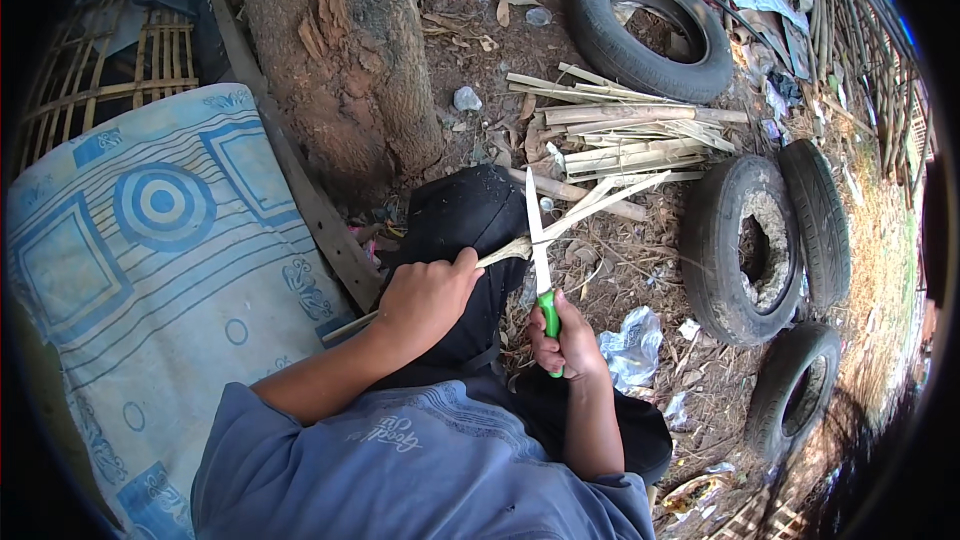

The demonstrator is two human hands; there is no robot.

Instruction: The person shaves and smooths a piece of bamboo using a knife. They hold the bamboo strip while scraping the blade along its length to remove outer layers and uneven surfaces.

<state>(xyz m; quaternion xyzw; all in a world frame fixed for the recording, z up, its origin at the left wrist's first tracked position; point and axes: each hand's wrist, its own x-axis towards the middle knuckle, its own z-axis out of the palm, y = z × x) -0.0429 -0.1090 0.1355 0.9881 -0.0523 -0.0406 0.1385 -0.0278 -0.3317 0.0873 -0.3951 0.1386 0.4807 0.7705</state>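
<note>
My left hand (432, 292) is closed around a pale bamboo strip (502, 254), just above my dark-trousered knee (462, 208). The strip's tail passes back under my left forearm, and its far part looks split into two prongs. In my right hand (572, 340) is a knife (541, 258) with a green handle, fingers wrapped round it. Its pale blade points away from me and crosses the strip, at the place where the prongs begin. How deep the edge sits in the bamboo I cannot tell.
Split bamboo pieces (640, 140) lie piled on the littered ground ahead. Several old tyres (742, 250) stand or lie to the right. A tree trunk (345, 70) rises ahead-left, beside a blue-and-white patterned covering (200, 270). Crumpled clear plastic (634, 348) lies near my right hand.
</note>
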